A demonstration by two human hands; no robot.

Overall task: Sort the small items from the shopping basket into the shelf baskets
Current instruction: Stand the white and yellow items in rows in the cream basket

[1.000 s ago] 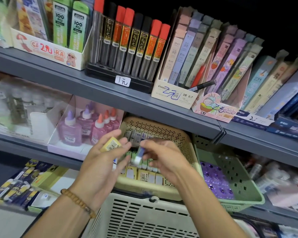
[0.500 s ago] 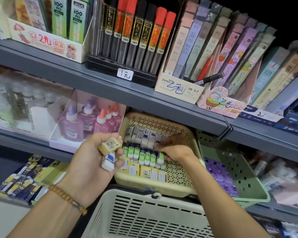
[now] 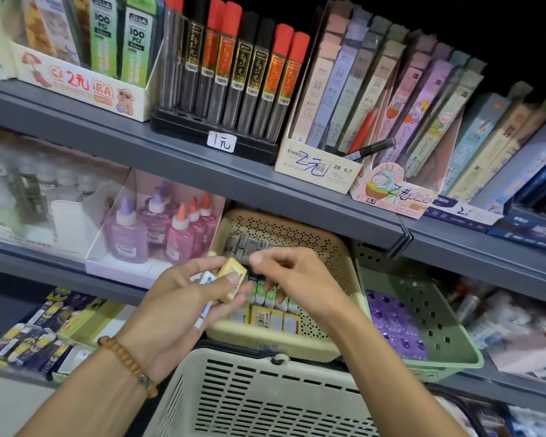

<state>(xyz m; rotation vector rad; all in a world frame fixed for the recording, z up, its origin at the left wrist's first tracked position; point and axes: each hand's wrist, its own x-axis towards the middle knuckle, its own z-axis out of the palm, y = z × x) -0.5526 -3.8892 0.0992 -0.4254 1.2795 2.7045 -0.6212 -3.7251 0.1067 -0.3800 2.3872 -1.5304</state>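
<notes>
**Two erasers in the left hand, right hand coming in for one**

Two small erasers sit in the left hand point(image 3: 183, 298): a yellow eraser point(image 3: 232, 279) on top, pinched between thumb and fingers, and a white eraser point(image 3: 206, 280) with blue print tucked under it against the palm. Held up just in front of the beige shelf basket point(image 3: 334, 257), likely so the other hand can take them one at a time and drop each in its row. Left palm faces up and inward, fingers curled round both pieces, bead bracelet point(image 3: 130, 365) on the wrist.

Right hand point(image 3: 297, 279) hovers over the beige basket, just beside the yellow eraser, thumb and forefinger drawn close together in a narrow pinch. Nothing clearly between the fingertips; looks empty, reaching for the yellow one. Wrist bent down, forearm coming in from lower right.

Inside the beige basket: rows of erasers already sorted, grey ones at the back, green-sleeved in the middle, yellow at the front. Yellow row is probably where the held one goes.

White shopping basket point(image 3: 265, 402) sits directly below the hands, its contents out of view. Green shelf basket point(image 3: 438, 335) to the right holds purple items. Glue bottles point(image 3: 158, 228) stand in a tray to the left.
</notes>
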